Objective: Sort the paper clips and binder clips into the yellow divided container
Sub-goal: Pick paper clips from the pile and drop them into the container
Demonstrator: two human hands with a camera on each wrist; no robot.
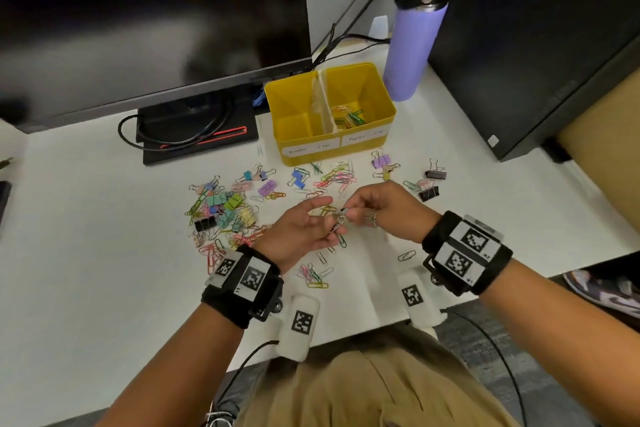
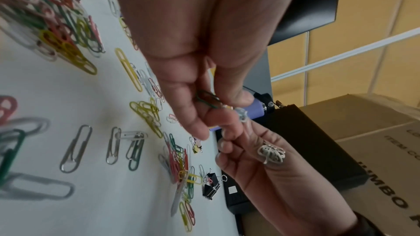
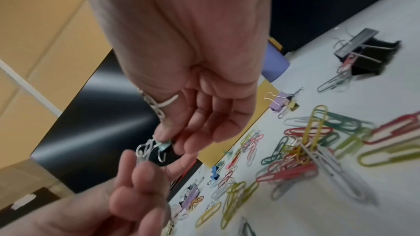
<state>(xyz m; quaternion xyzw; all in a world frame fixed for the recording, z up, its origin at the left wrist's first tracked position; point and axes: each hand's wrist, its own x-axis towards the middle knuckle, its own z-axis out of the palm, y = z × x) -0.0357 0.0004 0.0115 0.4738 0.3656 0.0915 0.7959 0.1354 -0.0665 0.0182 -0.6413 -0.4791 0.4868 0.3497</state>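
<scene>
Both hands meet above the middle of the white table. My left hand (image 1: 330, 224) pinches a tangle of paper clips (image 2: 205, 99), one green and one silver. My right hand (image 1: 353, 210) pinches a small pale teal binder clip (image 3: 164, 145) whose wire handle is hooked into those silver clips (image 3: 144, 150). The yellow divided container (image 1: 388, 104) stands behind the hands. Its right half, labelled for paper clips, holds several coloured paper clips (image 1: 348, 116). Its left half, labelled for binder clips, looks empty.
Loose clips cover the table: a mixed heap at the left (image 1: 225, 211), paper clips before the container (image 1: 332, 178), black binder clips at the right (image 1: 429, 191). A purple bottle (image 1: 414, 42) stands beside the container. A monitor (image 1: 156, 10) and its cabled base (image 1: 197, 128) sit behind.
</scene>
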